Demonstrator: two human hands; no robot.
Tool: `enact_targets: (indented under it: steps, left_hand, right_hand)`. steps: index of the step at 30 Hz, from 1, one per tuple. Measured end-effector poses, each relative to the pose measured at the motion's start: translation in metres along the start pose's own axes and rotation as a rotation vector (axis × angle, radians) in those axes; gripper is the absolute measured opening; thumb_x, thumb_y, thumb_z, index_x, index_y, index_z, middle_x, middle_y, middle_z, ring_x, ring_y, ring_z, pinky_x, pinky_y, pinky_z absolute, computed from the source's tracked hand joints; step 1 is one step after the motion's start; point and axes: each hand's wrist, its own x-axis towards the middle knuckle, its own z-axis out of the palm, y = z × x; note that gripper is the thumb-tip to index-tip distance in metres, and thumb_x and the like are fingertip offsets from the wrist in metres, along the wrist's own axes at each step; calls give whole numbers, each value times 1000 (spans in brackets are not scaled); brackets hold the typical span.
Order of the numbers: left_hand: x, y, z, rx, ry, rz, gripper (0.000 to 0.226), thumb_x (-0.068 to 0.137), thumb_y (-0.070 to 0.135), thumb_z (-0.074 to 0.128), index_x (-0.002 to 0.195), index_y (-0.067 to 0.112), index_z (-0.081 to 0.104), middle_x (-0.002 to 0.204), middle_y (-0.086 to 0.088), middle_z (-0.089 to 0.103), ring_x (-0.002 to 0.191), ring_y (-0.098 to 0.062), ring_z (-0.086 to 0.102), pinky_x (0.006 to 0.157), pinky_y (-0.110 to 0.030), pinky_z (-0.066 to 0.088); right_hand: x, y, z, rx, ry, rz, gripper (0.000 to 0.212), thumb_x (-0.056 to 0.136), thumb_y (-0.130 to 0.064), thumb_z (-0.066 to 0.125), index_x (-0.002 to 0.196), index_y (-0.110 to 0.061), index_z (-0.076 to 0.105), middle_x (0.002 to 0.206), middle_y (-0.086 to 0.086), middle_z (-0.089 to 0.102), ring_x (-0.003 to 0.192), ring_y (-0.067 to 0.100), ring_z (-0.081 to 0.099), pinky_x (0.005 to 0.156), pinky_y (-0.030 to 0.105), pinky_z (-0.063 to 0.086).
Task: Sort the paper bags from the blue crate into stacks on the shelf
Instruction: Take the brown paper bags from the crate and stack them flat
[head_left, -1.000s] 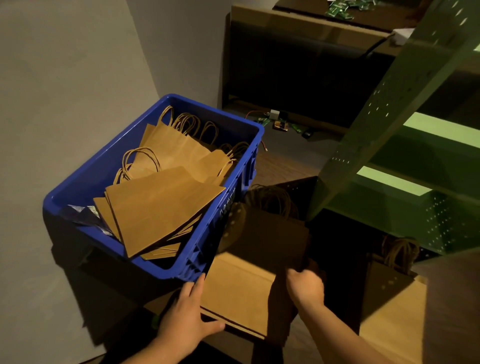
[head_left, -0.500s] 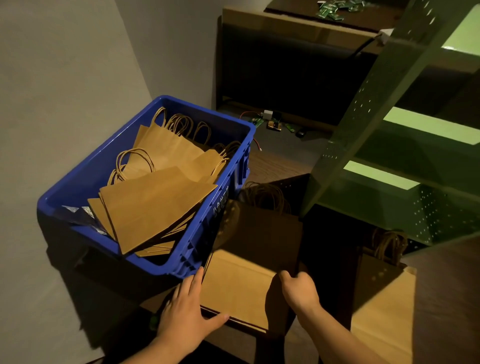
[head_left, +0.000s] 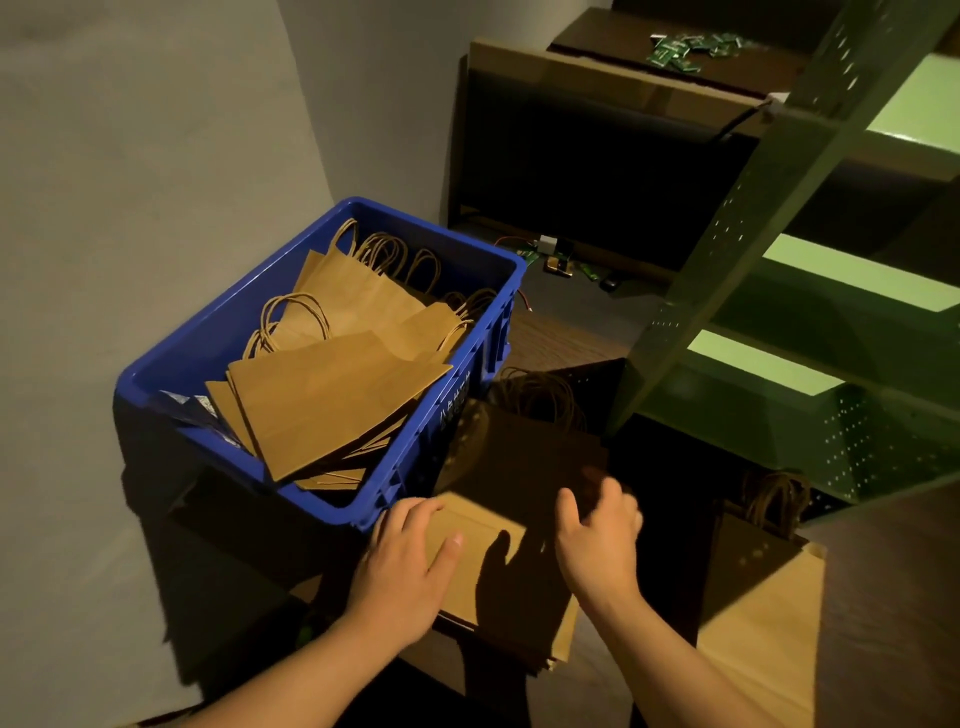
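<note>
A blue crate (head_left: 218, 332) sits at the left, holding several flat brown paper bags (head_left: 332, 395) with twisted handles. Just right of it lies a stack of brown paper bags (head_left: 519, 462), its far half in shadow. My left hand (head_left: 410, 561) rests flat on the stack's near left part, fingers spread. My right hand (head_left: 597, 540) hovers over the stack's near right part, fingers curled and apart, holding nothing. A second stack of bags (head_left: 763, 603) lies further right, handles pointing away.
A green perforated metal shelf frame (head_left: 769, 218) slants across the right with lit green shelves (head_left: 857, 280). Behind stands a dark wooden unit (head_left: 613, 171) with small green parts (head_left: 685, 49) on top and bits of electronics (head_left: 561, 260) on the floor.
My right hand has let go of the stack's right edge and lifted above it. My left hand slid from the stack's left edge onto its top.
</note>
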Motion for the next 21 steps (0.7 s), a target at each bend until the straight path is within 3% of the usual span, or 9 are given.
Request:
enact_targets:
  steps: [4, 8, 10, 13, 18, 21]
  left_hand:
    - [8, 23, -24, -170, -6, 76, 35, 103, 53, 44, 134, 40, 54, 118, 21, 56, 95, 2, 60, 77, -21, 53]
    - [9, 42, -51, -377, 90, 188, 32, 101, 51, 46, 122, 38, 65, 86, 11, 68, 69, 1, 64, 64, -27, 54]
    - [10, 51, -68, -478, 163, 226, 26, 103, 43, 50, 118, 33, 68, 81, 8, 70, 63, 3, 63, 63, -25, 53]
    - [12, 58, -94, -667, 236, 288, 29, 97, 52, 49, 110, 35, 69, 77, 4, 70, 53, -6, 61, 55, -28, 50]
    - [29, 43, -135, -801, 414, 115, 16, 104, 36, 54, 104, 34, 70, 81, 1, 71, 64, -15, 65, 61, -31, 53]
    - [41, 18, -156, -606, 388, -15, 15, 97, 44, 60, 111, 38, 63, 96, 9, 69, 91, -13, 68, 75, -31, 57]
  right_hand:
    - [-3, -33, -2, 121, -11, -163, 35, 102, -40, 56, 135, -29, 53, 117, -15, 48, 119, 16, 54, 95, 40, 56]
    - [-5, -75, -6, 154, 0, -296, 26, 103, -32, 58, 128, -28, 60, 119, -13, 58, 111, 4, 56, 83, 16, 45]
    - [-4, -97, -7, 174, -6, -345, 17, 103, -31, 58, 119, -31, 61, 115, -9, 62, 105, 5, 59, 82, 20, 47]
    - [-4, -128, -7, 220, -60, -401, 10, 102, -32, 59, 112, -35, 61, 108, -12, 65, 96, 2, 63, 79, 25, 53]
    - [5, -175, 2, 119, -211, -486, 25, 102, -37, 59, 125, -28, 60, 119, -11, 62, 97, -1, 62, 75, 16, 50]
    - [19, -198, 17, -38, -322, -514, 39, 101, -41, 59, 135, -22, 55, 124, -4, 59, 103, 7, 61, 83, 24, 54]
